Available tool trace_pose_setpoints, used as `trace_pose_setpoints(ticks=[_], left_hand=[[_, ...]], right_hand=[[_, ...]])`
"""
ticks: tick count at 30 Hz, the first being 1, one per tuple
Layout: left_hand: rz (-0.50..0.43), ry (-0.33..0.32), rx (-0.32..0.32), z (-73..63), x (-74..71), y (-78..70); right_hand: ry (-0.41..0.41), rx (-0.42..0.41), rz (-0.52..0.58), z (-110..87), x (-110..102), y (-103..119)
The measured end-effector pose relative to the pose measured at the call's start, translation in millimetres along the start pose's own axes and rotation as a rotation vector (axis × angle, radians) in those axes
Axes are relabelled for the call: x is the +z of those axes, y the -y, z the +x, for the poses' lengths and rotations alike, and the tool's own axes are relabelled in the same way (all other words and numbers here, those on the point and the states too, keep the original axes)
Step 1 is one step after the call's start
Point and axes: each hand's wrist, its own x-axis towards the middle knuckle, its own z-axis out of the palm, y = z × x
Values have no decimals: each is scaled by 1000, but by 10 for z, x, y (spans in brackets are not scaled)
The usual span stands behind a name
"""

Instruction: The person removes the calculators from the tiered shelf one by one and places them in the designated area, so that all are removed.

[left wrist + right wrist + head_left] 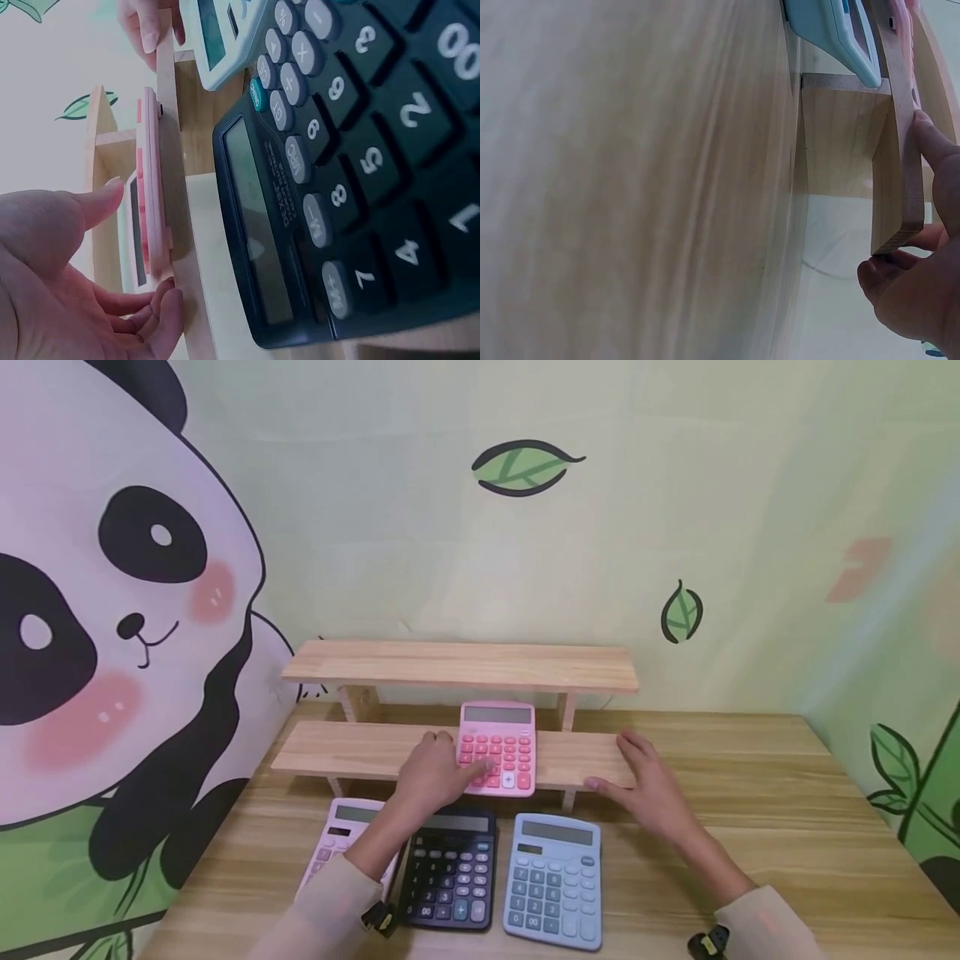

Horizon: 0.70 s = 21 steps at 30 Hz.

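A pink calculator (497,748) lies on the lower step of a wooden two-step shelf (585,758), its screen end toward the upper step. My left hand (438,770) is at its left side, thumb over the lower keys in the head view. In the left wrist view that thumb is raised off the keys, and the fingertips (169,307) are by the calculator's edge and the shelf board. My right hand (654,789) holds the right end of the lower step, thumb (930,139) along the front edge and fingers curled round the end.
On the table in front of the shelf lie a light purple calculator (358,814), partly behind my left arm, a black calculator (450,872) and a blue calculator (553,881). The upper step (465,665) stands behind. A panda-printed backdrop (375,527) closes off the back.
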Motion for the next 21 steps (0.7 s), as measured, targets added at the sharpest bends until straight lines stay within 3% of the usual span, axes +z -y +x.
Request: trace_pose_setpoints(ticks=[8,21], left_hand=[[-28,-14,19,83,83,-29],[-78,3,-25,99,72,-74]], right_hand=[[-1,-6,-1,-20,13,-13],[2,-8,6,-14,-2,-8]])
